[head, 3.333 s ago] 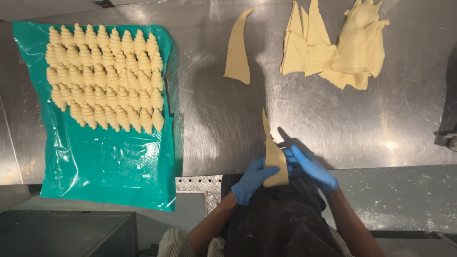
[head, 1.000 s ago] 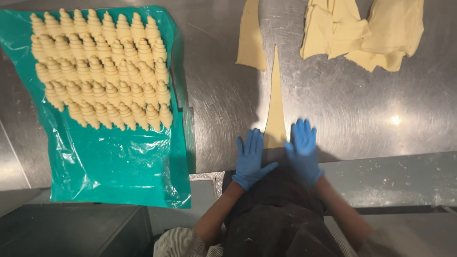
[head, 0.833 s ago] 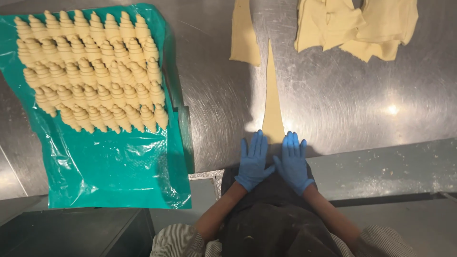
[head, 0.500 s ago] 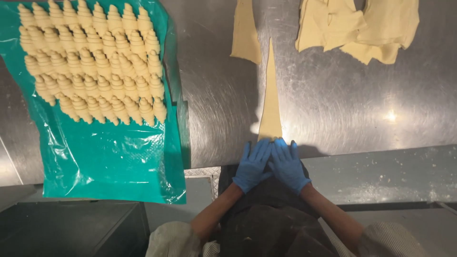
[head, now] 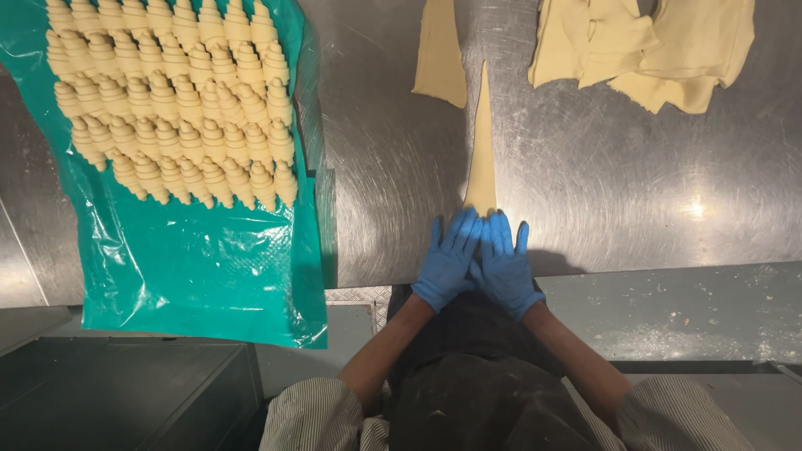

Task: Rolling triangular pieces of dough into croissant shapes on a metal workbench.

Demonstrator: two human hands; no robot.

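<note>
The steel tabletop (head: 601, 192) fills most of what I can see, scuffed in swirls and catching a bright spot of light toward its right side. Over its left end lies a green plastic sheet (head: 192, 276), crinkled, its near edge hanging past the tabletop's front edge. On the far half of that sheet sit rows of shaped raw croissants (head: 171, 100), packed side by side and touching one another.

At the far right corner of the tabletop lies a loose pile of cut dough pieces (head: 652, 46), overlapping each other. A single dough triangle (head: 440, 54) lies flat near the far edge, left of the pile and well apart from it.

Just beside that piece, a long narrow dough triangle (head: 483, 146) stretches from the far side toward the front edge, its point away from the person and its wide end at the hands. Both hands wear blue gloves and lie flat, fingers stretched out and close together. The left hand (head: 447, 260) and the right hand (head: 504, 263) touch each other, fingertips resting on the wide end of the long triangle at the middle of the front edge. Neither hand is closed around anything; they press down with open palms.
</note>
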